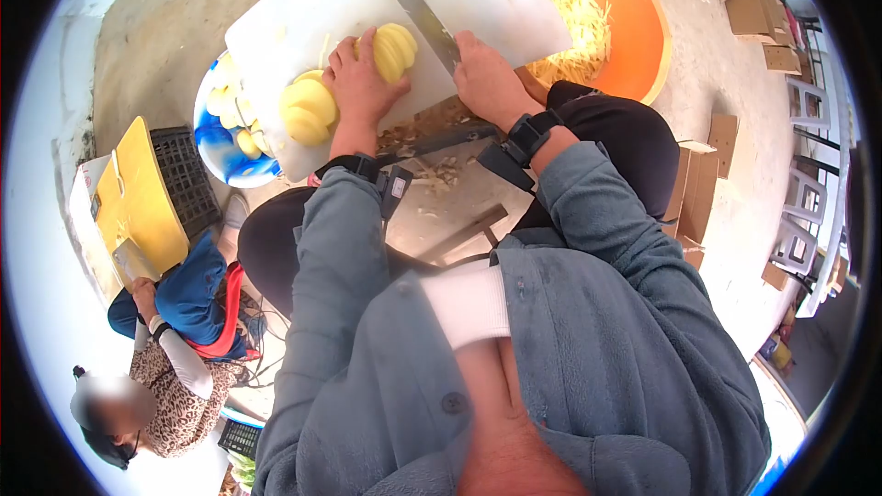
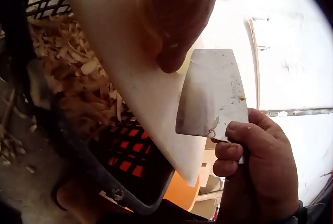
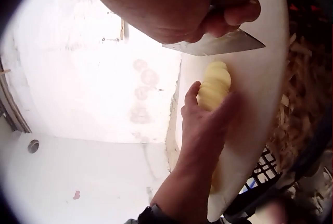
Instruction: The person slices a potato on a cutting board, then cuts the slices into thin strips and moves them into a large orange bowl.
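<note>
On the white cutting board [image 1: 303, 14] lies a peeled potato cut into slices [image 1: 395, 50], fanned in a leaning stack. My left hand [image 1: 363, 87] holds this stack, thumb on one side and fingers on the other, as the right wrist view also shows. My right hand [image 1: 491, 83] grips a cleaver [image 2: 210, 94] by its handle. The broad blade is raised beside the slices, with bits of potato stuck to it. Another pile of potato slices [image 1: 308, 108] sits on the board by my left wrist.
An orange tub [image 1: 648, 37] with potato shreds [image 1: 579, 32] stands beyond the board's right end. At its left is a blue-and-white basin [image 1: 213, 149] of peeled potatoes. Peelings [image 2: 78, 78] fill a black crate under the board. Another person [image 1: 175, 377] sits at the left.
</note>
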### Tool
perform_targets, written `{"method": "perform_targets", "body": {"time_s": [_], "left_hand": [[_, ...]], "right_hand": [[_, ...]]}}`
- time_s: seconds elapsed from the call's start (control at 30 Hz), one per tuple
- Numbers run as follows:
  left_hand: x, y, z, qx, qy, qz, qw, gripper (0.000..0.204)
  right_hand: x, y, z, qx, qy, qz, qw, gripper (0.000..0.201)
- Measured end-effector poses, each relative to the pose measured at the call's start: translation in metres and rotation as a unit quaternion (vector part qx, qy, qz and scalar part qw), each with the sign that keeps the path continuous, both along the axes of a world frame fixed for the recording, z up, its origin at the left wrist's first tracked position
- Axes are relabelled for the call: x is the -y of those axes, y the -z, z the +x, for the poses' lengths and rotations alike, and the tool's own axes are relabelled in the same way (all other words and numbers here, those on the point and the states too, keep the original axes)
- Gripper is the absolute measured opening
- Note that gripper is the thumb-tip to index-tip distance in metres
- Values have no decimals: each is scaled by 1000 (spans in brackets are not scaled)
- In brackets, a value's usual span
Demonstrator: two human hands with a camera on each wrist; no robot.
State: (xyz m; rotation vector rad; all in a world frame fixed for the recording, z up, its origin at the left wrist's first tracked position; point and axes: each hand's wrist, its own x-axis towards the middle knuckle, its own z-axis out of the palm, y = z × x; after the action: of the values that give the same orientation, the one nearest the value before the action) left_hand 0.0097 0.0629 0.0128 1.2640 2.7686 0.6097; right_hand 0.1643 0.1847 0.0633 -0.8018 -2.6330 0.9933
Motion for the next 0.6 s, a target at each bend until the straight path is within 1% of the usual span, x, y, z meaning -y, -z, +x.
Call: {"method": "perform_targets", "body": {"time_s": [0.2,0.33,0.43,0.53,0.6], "left_hand": [[-7,0,7,11,6,6,1000,89],[-12,1,10,9,13,12,1000,89],[-18,1,14,16,37,21,999,89],[-24,0,20,14,37,29,999,88],[-25,0,21,26,25,15,999,87]], "right_hand": [[-3,-3,2,-19,10,-22,1000,25],[-3,-8,4,-23,11,-17,1000,25],[-4,-11,5,-20,11,-11,1000,24],[-6,-12,7,16,7,2,1000,24],[-7,-10,9,37,-8,31,999,25]]}}
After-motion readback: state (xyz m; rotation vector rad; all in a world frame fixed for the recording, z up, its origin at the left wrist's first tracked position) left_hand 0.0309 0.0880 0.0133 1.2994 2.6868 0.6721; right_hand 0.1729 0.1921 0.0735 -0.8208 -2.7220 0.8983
